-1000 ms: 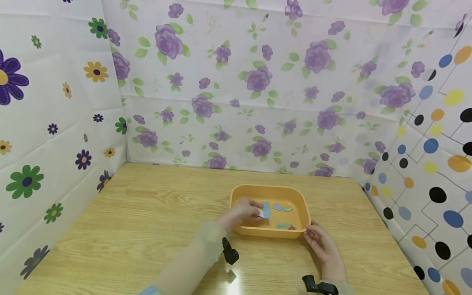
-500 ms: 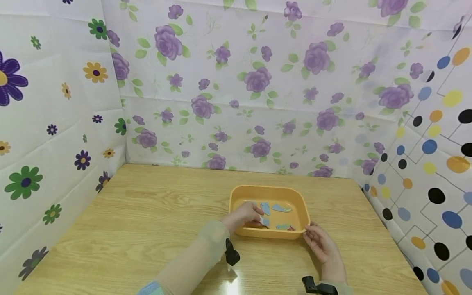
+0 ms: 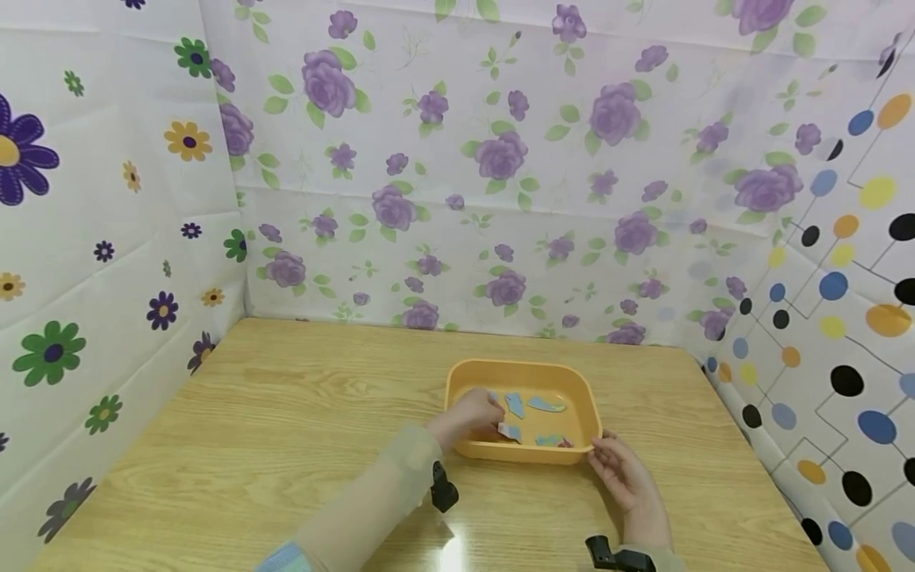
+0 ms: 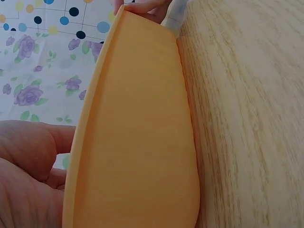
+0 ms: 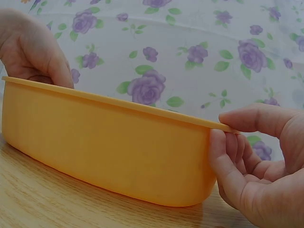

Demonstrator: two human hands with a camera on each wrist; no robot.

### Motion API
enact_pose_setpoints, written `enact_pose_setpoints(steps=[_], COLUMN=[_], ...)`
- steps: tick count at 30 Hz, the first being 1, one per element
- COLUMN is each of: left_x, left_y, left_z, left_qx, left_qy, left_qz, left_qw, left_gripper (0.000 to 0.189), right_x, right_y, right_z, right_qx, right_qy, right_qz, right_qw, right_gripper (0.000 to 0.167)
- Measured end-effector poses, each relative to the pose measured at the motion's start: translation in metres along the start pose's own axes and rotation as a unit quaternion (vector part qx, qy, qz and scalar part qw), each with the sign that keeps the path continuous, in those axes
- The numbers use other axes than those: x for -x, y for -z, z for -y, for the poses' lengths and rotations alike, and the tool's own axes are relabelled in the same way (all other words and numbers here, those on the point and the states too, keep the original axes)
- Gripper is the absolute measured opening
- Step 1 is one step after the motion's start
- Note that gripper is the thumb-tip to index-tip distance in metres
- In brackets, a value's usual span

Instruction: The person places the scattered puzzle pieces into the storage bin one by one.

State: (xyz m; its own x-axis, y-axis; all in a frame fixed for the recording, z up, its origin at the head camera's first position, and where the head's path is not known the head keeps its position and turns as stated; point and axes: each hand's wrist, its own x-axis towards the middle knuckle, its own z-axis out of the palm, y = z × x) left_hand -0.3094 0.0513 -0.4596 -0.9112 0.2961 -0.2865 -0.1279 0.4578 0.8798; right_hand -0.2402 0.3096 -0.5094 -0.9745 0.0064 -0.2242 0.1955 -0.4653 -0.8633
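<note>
An orange plastic tray (image 3: 525, 453) stands on the table, with several flat, irregular light-blue printed pieces on its floor. My left hand (image 3: 475, 411) reaches in over the near left side. Just right of its fingertips lies a small blue-and-white piece (image 3: 510, 431); behind that is a blue piece (image 3: 515, 404). In the left wrist view the tray wall hides the fingertips of the left hand (image 4: 28, 175), so I cannot tell whether they hold something. My right hand (image 5: 266, 161) pinches the tray's rim at the near right corner, thumb on top and fingers beneath.
Farther right in the tray lie a long blue piece (image 3: 546, 405) and a green-and-red piece (image 3: 554, 440). Under the tray is a wood-grain table (image 3: 286, 421). A purple-flowered cloth (image 3: 429, 238) hangs behind it, with patterned cloths on both sides.
My left hand has moved toward the tray's near left side and drawn back slightly from the blue-and-white piece, which now shows more fully on the floor. My right hand stays at the corner.
</note>
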Motion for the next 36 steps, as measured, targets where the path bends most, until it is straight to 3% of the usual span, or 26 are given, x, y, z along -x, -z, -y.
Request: enact_pose_setpoints(steps=[9, 17, 29, 33, 36], left_x=[0.0, 0.004, 0.025, 0.036, 0.043], left_y=[0.008, 0.019, 0.051, 0.062, 0.069], left_z=[0.002, -0.005, -0.006, -0.008, -0.009], left_qx=[-0.003, 0.004, -0.061, -0.088, -0.114], left_qy=[0.004, 0.005, -0.063, -0.084, -0.093], left_qz=[0.003, 0.014, -0.04, -0.068, -0.095], left_qw=[1.0, 0.9999, 0.9953, 0.9903, 0.9844], left_gripper=[0.026, 0.032, 0.033, 0.033, 0.033], right_x=[-0.001, -0.008, -0.005, -0.001, 0.004], right_y=[0.002, 0.009, 0.015, 0.014, 0.014], right_z=[0.003, 0.002, 0.005, 0.013, 0.023], right_qx=[-0.011, -0.002, -0.006, 0.017, 0.058], right_qy=[-0.009, -0.021, 0.008, 0.001, -0.009], right_qz=[-0.003, -0.014, 0.005, -0.016, -0.05], right_qw=[0.9999, 0.9997, 0.9999, 0.9997, 0.997], right_gripper=[0.016, 0.015, 0.018, 0.02, 0.012])
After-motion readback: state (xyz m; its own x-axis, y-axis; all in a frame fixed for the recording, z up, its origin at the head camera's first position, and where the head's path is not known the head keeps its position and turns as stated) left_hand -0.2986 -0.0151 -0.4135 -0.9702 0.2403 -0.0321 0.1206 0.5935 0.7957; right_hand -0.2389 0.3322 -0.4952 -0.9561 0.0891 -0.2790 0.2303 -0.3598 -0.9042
